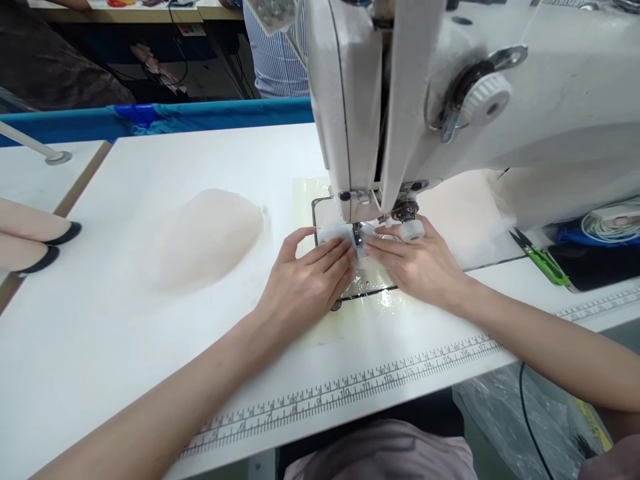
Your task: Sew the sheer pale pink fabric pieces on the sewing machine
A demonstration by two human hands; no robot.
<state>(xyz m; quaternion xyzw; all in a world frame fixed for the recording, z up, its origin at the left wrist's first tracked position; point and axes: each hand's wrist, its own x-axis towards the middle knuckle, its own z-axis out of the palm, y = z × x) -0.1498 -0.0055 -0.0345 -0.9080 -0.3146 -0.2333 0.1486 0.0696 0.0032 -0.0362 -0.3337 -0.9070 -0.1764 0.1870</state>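
A white sewing machine stands on the white table. Under its presser foot lies a small white fabric piece. My left hand rests flat on the needle plate, fingers stretched out and pressing the piece from the left. My right hand lies on the right side, fingertips pressed on the same piece beside the foot. Both hands meet just in front of the needle.
A pale pink mesh pile lies left of the machine. Green thread snips sit at the right. A printed ruler runs along the table's front edge. Another person in a striped shirt stands behind; someone's feet in black shoes show at left.
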